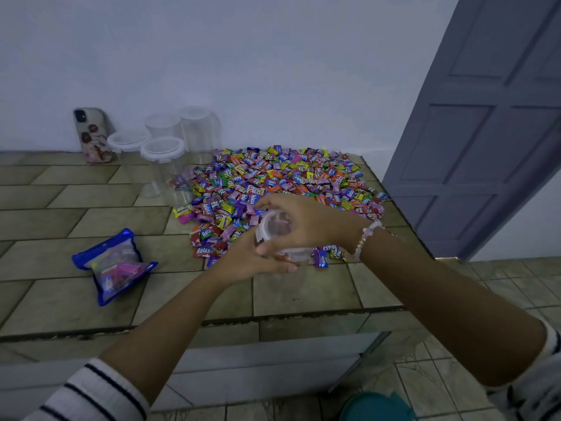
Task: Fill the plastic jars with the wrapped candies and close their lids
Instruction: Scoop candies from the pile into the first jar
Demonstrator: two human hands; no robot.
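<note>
A wide pile of wrapped candies (282, 180) covers the right part of the tiled counter (76, 214). At its near edge both my hands hold one clear plastic jar (273, 230) with a white-rimmed lid. My right hand (306, 223) curls over the jar's top from the right. My left hand (252, 259) cups it from below, fingers wrapped under its side. Several more clear lidded jars (165, 147) stand at the back near the wall, apparently empty.
A blue candy bag (113, 264) lies on the counter's left. A phone in a patterned case (92, 135) leans on the wall beside the jars. A grey door (485, 132) stands right; the counter's front edge drops to a tiled floor with a teal object (376, 407).
</note>
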